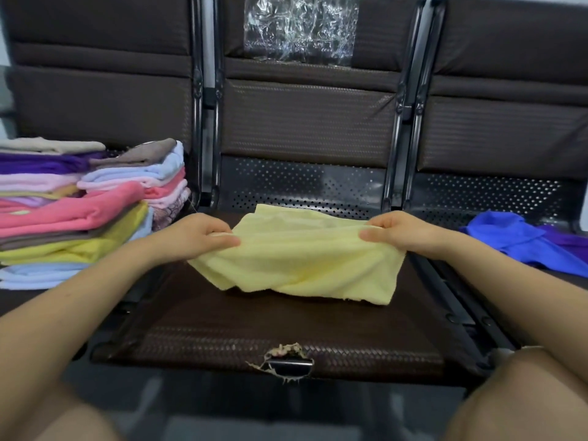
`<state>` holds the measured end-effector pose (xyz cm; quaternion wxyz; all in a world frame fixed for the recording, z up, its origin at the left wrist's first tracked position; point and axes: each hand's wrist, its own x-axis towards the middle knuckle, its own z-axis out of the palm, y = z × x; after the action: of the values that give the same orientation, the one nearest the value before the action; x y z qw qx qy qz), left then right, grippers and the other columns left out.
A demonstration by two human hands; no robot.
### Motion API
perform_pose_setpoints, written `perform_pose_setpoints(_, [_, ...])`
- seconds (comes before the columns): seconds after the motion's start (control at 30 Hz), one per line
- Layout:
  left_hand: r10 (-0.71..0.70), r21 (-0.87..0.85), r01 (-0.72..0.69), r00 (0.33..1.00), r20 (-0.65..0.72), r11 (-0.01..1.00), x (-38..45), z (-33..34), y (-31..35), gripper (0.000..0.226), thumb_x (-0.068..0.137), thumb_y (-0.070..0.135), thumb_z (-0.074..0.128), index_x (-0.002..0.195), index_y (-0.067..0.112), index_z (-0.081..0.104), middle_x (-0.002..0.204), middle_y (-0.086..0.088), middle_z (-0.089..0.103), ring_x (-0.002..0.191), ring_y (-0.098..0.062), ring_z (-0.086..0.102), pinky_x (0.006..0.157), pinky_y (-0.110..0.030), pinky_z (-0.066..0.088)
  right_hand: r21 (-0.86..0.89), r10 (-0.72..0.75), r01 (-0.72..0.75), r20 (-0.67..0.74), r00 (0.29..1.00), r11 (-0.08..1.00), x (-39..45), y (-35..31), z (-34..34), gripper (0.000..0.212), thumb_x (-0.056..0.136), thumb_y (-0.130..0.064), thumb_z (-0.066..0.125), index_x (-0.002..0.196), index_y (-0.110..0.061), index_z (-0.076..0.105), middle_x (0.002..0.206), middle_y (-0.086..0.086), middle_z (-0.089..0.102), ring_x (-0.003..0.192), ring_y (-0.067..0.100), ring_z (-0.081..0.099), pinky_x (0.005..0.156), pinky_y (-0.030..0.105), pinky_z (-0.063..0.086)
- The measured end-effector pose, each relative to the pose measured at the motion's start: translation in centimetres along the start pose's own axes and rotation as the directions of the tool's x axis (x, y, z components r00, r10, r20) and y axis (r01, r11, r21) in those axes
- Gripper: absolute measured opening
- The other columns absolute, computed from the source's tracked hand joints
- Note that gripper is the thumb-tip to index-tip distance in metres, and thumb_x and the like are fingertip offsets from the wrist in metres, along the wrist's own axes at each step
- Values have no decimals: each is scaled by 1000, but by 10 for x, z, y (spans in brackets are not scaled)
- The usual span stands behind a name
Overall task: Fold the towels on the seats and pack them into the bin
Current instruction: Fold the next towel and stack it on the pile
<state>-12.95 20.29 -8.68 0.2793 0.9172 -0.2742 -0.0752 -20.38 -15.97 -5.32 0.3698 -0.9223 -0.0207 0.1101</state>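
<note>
A pale yellow towel [299, 259] is spread over the middle seat [222, 323], partly doubled over and wrinkled. My left hand [200, 235] pinches its left edge between thumb and fingers. My right hand [394, 232] pinches the right edge the same way, and the cloth is stretched between them just above the seat. Two stacks of folded towels [79, 211] in pink, purple, yellow, light blue and brown stand on the left seat. No bin is in view.
A loose blue towel [515, 241] and a purple one [569, 240] lie crumpled on the right seat. Clear plastic film [300, 27] hangs on the middle backrest. The middle seat's front edge has a torn hole [288, 361]. My knees fill the bottom corners.
</note>
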Motion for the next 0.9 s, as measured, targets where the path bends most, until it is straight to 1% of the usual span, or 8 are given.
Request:
perform_pose_setpoints(0.13, [-29, 25, 30, 999, -41, 999, 9, 5, -10, 13, 93, 31, 58, 83, 25, 64, 82, 6, 64, 77, -7, 57, 69, -24, 43, 16, 33, -31, -178, 983, 999, 20, 27, 2, 44, 96, -34, 54, 97, 9, 63, 89, 23, 63, 78, 23, 59, 70, 32, 43])
perform_pose_setpoints(0.23, [-54, -55, 46, 987, -149, 997, 25, 21, -15, 15, 98, 25, 48, 86, 25, 58, 90, 3, 60, 86, -15, 56, 73, -30, 43, -36, 23, -32, -235, 972, 999, 28, 35, 13, 38, 99, -31, 47, 82, 1, 57, 80, 11, 52, 76, 20, 50, 69, 34, 35])
perform_pose_setpoints(0.37, [-121, 34, 123, 992, -34, 992, 48, 57, -21, 21, 102, 30, 35, 104, 20, 54, 103, 1, 58, 100, -18, 55, 87, -34, 43, -285, -16, 12, -13, 1000, 958, 39, 45, 47, 36, 104, -33, 37, 88, -6, 56, 90, 2, 56, 88, 19, 53, 77, 33, 38])
perform_pose_setpoints(0.43, [-109, 172, 94, 991, 76, 981, 53, 70, -21, 19, 103, 34, 32, 94, 23, 45, 93, 1, 56, 93, -23, 56, 84, -38, 44, -348, -6, 21, 45, 999, 937, 41, 44, 62, 33, 104, -34, 34, 80, -18, 49, 83, -6, 51, 86, 16, 49, 74, 29, 34])
perform_pose_setpoints(0.53, [-63, 185, 54, 997, 42, 981, 51, 68, -20, 22, 103, 32, 33, 84, 22, 39, 83, -1, 54, 84, -26, 55, 78, -41, 43, -377, -51, 63, 41, 998, 924, 39, 33, 70, 33, 104, -35, 32, 73, -25, 40, 76, -11, 45, 82, 15, 47, 71, 29, 31])
perform_pose_setpoints(0.63, [-58, 87, 50, 995, 86, 995, 33, 70, -13, 25, 103, 32, 35, 80, 24, 42, 81, 4, 54, 83, -20, 55, 79, -38, 41, -333, -62, 96, 110, 992, 938, 27, 30, 72, 33, 104, -34, 34, 73, -24, 42, 76, -9, 47, 81, 16, 48, 70, 30, 33])
perform_pose_setpoints(0.8, [-83, -222, 141, 964, 254, 965, -8, 66, 5, 30, 101, 31, 44, 91, 7, 59, 83, 3, 57, 79, -8, 54, 76, -29, 43, -153, -9, 62, 326, 945, 986, 2, 26, 63, 36, 102, -37, 42, 70, -28, 56, 75, -16, 57, 72, 1, 52, 72, 21, 41])
perform_pose_setpoints(0.9, [-49, -326, 92, 989, 139, 941, -18, 42, 14, 28, 100, 25, 47, 87, 3, 58, 76, 3, 56, 74, -9, 54, 68, -25, 42, 148, -88, 46, 291, 953, 988, -7, 30, 39, 25, 89, -48, 59, 82, -25, 68, 90, -18, 66, 87, 5, 61, 83, 25, 43])
